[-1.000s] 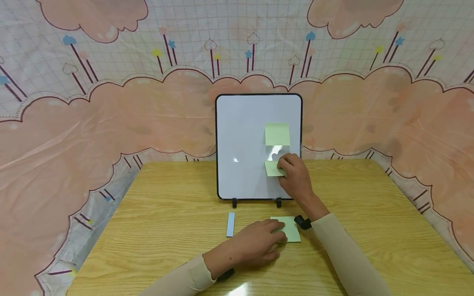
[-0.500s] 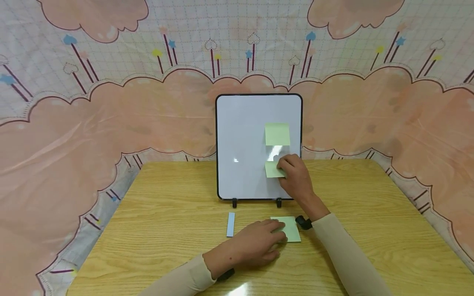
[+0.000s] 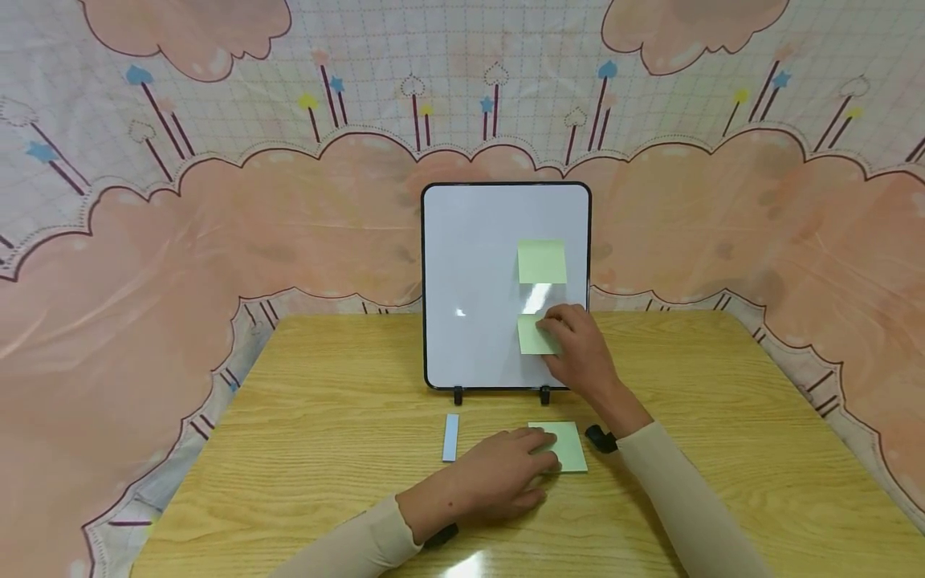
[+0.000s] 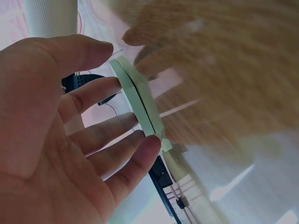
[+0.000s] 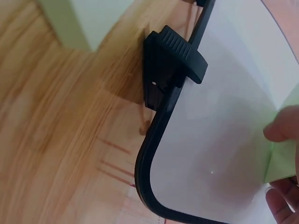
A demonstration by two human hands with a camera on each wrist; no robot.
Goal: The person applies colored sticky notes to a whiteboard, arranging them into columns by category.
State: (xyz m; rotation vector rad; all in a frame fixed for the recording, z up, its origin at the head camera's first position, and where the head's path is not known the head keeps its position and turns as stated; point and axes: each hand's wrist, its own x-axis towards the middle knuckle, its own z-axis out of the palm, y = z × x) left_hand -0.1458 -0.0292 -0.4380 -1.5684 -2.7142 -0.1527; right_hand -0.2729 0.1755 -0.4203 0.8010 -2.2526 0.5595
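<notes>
A whiteboard (image 3: 473,281) with a black frame stands upright on the table. Two pale green sticky notes are on its right half, an upper sticky note (image 3: 541,262) and a lower sticky note (image 3: 533,337). My right hand (image 3: 578,349) pinches the lower note near its right side; in the right wrist view the thumb (image 5: 282,125) lies against the note, which partly stands off the board. My left hand (image 3: 499,474) rests with extended fingers on a pad of green sticky notes (image 3: 569,449). In the left wrist view its fingertips touch the pad's edge (image 4: 135,100).
A narrow light-blue strip (image 3: 450,438) lies on the wooden table (image 3: 325,417), left of the pad. Black feet (image 3: 458,396) hold up the board's lower edge. Patterned cloth (image 3: 325,225) hangs behind and at both sides.
My right hand has shifted slightly down and right, and the lower note now hangs flatter and reaches further down. My left hand has stayed on the pad.
</notes>
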